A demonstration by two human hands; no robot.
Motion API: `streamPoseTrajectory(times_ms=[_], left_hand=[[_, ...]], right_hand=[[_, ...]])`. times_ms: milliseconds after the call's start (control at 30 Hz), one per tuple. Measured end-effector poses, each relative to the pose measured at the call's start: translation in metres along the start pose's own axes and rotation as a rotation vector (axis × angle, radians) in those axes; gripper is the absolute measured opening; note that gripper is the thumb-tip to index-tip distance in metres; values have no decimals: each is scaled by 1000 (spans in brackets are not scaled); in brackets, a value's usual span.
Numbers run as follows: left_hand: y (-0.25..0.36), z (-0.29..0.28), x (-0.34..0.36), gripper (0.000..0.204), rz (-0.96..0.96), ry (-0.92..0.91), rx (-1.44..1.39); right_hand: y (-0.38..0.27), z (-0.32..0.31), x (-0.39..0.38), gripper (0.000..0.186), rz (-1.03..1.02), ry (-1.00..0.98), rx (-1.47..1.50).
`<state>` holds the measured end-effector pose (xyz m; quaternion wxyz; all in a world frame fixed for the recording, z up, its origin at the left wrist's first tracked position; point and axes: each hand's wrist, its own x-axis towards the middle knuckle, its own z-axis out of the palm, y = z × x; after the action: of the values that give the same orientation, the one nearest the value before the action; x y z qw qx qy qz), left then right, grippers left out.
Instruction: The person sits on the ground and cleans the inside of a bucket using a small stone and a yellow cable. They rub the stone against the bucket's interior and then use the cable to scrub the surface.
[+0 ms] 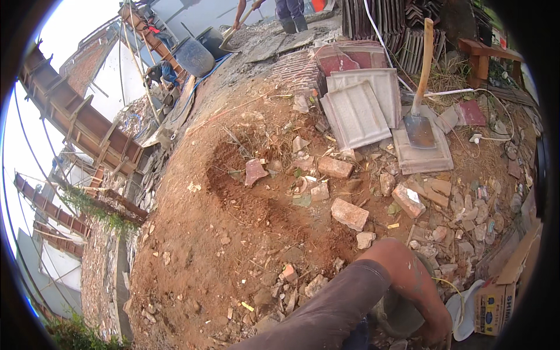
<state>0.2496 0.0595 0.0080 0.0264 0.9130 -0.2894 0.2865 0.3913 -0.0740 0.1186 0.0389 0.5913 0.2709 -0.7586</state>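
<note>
My left arm, in a dark sleeve with a wet-smeared forearm, comes in from the lower edge and bends sharply at the elbow. At the lower right, my left hand (436,333) reaches down beside a grey bucket (396,312), partly covered by the arm. The fingers are cut off and hidden, so their grip cannot be made out. A pale, shallow dish-like piece (465,315) and a thin yellow cord (457,284) lie close to this hand. My right hand is out of view.
Broken bricks (350,214) and rubble litter the reddish soil. Beyond are stacked roof tiles (357,116) and a wooden-handled tool with a flat metal blade (419,133). A cardboard box (496,306) stands right. Barrels (195,57) and people, one working a long-handled tool, are far off.
</note>
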Motion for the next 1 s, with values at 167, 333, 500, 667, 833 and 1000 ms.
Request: streamPoseTrajectory(times_ms=[167,333,500,667,833,1000], left_hand=[[-17,2,0,24,211,17,44],[-26,3,-11,20,361,28,88],[-28,6,-19,16,441,53,115],[-28,9,-19,11,494,65,137],[-24,7,-26,8,476,58,130],[-21,-8,-28,12,360,-10,92]], right_hand=[[10,-5,-2,42,-15,-5,47],[22,-7,2,40,-29,-13,75],[27,-10,4,38,-28,-19,95],[33,-13,2,36,-29,-11,108],[34,-14,1,35,-16,-15,116],[40,-15,-4,33,-12,-13,130]])
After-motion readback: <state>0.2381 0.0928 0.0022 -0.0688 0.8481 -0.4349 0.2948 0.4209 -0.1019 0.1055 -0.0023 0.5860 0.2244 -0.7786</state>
